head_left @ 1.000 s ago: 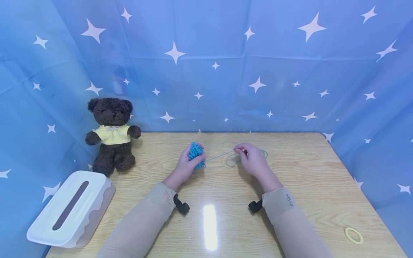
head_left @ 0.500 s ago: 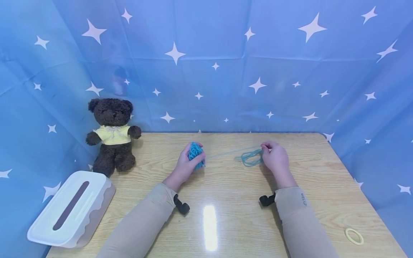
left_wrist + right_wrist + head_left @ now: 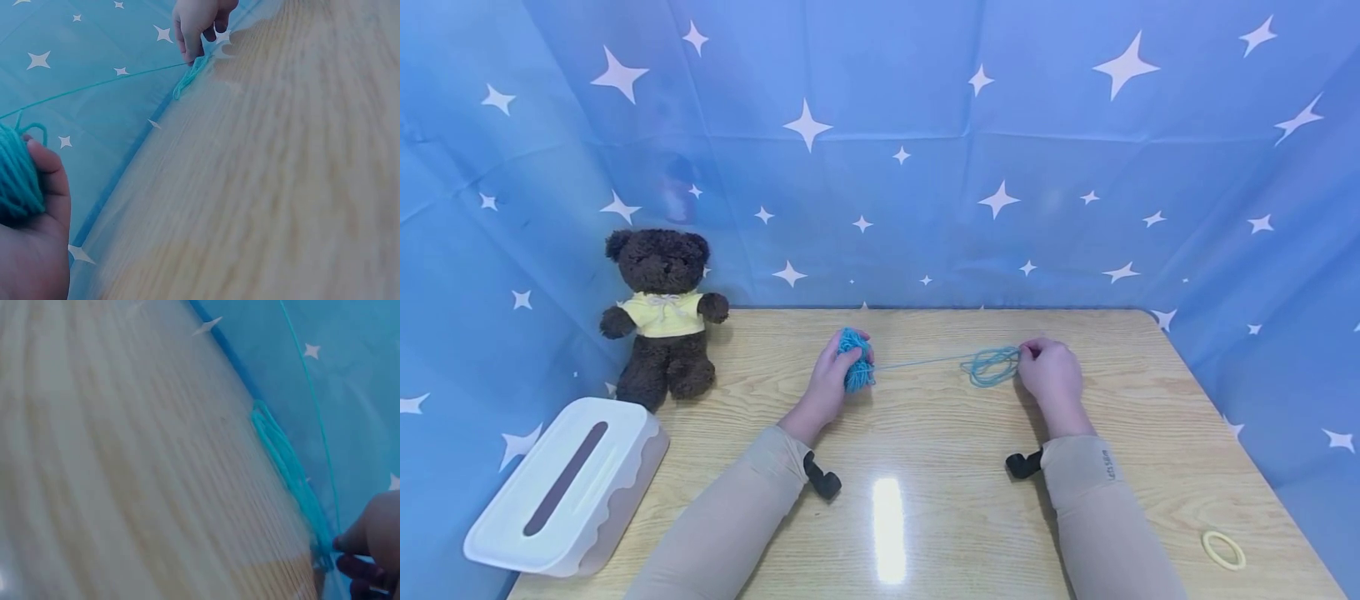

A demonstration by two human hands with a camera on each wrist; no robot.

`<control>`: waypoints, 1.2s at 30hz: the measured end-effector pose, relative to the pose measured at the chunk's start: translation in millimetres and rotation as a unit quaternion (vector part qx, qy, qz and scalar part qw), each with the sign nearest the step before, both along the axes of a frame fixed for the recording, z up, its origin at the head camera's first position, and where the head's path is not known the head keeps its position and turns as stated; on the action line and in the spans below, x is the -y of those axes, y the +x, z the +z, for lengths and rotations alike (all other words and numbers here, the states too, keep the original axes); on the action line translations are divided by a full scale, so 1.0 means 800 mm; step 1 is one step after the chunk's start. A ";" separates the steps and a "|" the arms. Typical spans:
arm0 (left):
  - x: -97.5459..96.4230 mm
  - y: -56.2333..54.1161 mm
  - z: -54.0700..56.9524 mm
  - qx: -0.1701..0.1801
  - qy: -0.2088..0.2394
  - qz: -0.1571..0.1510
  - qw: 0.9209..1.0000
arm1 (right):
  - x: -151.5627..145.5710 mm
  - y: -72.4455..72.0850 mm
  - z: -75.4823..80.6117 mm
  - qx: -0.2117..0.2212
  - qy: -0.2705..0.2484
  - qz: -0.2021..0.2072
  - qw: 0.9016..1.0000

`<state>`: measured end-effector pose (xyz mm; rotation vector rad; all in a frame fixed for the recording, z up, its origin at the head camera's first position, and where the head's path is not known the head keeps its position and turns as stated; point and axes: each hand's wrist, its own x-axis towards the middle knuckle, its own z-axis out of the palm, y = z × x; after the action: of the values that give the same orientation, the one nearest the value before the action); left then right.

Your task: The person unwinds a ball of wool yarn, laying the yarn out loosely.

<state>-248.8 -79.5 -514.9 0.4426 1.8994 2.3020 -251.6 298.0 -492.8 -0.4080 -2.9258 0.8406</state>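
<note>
A thick bundle of blue yarn (image 3: 854, 367) sits in my left hand (image 3: 827, 383), which grips it with fingers and thumb around it. From this bundle a single strand (image 3: 917, 362) runs taut to the right. My right hand (image 3: 1051, 373) pinches the strand's other end between thumb and fingertips. Beside the right fingertips, loose yarn loops (image 3: 991, 367) lie low over the table. In the left wrist view the yarn bundle (image 3: 19, 175) shows against the palm, its strand stretching to the far hand. The right wrist view shows the loops (image 3: 287, 462) trailing from the pinching fingers (image 3: 356, 540).
A dark brown teddy bear (image 3: 664, 312) in a yellow top leans at the back left of the wooden table (image 3: 955, 517). In front of it stands a white slotted box (image 3: 561, 487). A pale yellow ring (image 3: 1222, 550) lies at the front right. Blue star-patterned cloth (image 3: 880, 167) hangs behind.
My right hand has moved right, away from the left hand, then slightly lower, drawing the strand out longer. The left thumb has shifted across the bundle, while the left arm stays in place.
</note>
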 end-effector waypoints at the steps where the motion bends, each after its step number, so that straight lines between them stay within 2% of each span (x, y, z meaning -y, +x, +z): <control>1: 0.000 0.000 0.000 0.010 0.013 -0.010 1.000 | 0.002 0.000 -0.001 -0.004 0.003 0.004 1.000; 3: -0.001 0.000 0.000 0.028 0.031 -0.025 0.999 | 0.007 0.001 0.000 -0.015 0.010 0.011 1.000; 5: -0.001 0.001 0.001 0.032 0.034 -0.033 0.998 | 0.014 0.002 0.000 -0.034 0.011 0.013 0.999; 8: -0.001 0.002 0.002 0.022 0.016 -0.029 0.999 | 0.030 0.004 0.004 -0.091 -0.001 0.031 0.995; 10: 0.000 0.003 0.002 0.007 -0.004 -0.024 1.000 | 0.048 0.005 0.006 -0.133 -0.028 0.067 0.988; 12: 0.000 0.003 0.001 -0.010 -0.025 -0.019 0.999 | 0.071 0.009 0.009 -0.153 -0.071 0.126 0.978; 14: 0.000 0.003 -0.001 -0.024 -0.041 -0.016 0.999 | 0.098 0.015 0.011 -0.137 -0.122 0.192 0.964; 16: 0.000 0.003 -0.001 -0.032 -0.051 -0.014 0.998 | 0.126 0.024 0.011 -0.096 -0.163 0.252 0.949; 18: 0.000 0.003 -0.001 -0.033 -0.057 -0.012 0.998 | 0.151 0.032 0.010 -0.052 -0.187 0.296 0.935; 20: -0.001 0.004 0.000 -0.031 -0.060 -0.012 0.998 | 0.171 0.039 0.008 -0.023 -0.201 0.322 0.925; 23: -0.002 0.004 0.001 -0.031 -0.068 -0.012 0.997 | 0.188 0.047 0.006 -0.009 -0.206 0.330 0.921; 26: -0.003 0.004 0.001 -0.032 -0.069 -0.016 0.997 | 0.193 0.050 0.005 -0.016 -0.201 0.320 0.926; 29: -0.003 0.004 0.000 -0.035 -0.082 -0.006 0.996 | 0.189 0.049 0.007 -0.023 -0.193 0.307 0.932; 33: -0.002 0.004 0.000 -0.025 -0.102 0.025 0.994 | 0.175 0.044 0.012 -0.030 -0.205 0.288 0.935; 36: -0.002 0.004 -0.001 -0.014 -0.097 0.023 0.995 | 0.163 0.040 0.018 -0.048 -0.218 0.274 0.935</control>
<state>-245.4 -77.8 -515.5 0.4125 2.1419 2.1209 -219.3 167.7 -478.2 0.4551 -2.7649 1.5309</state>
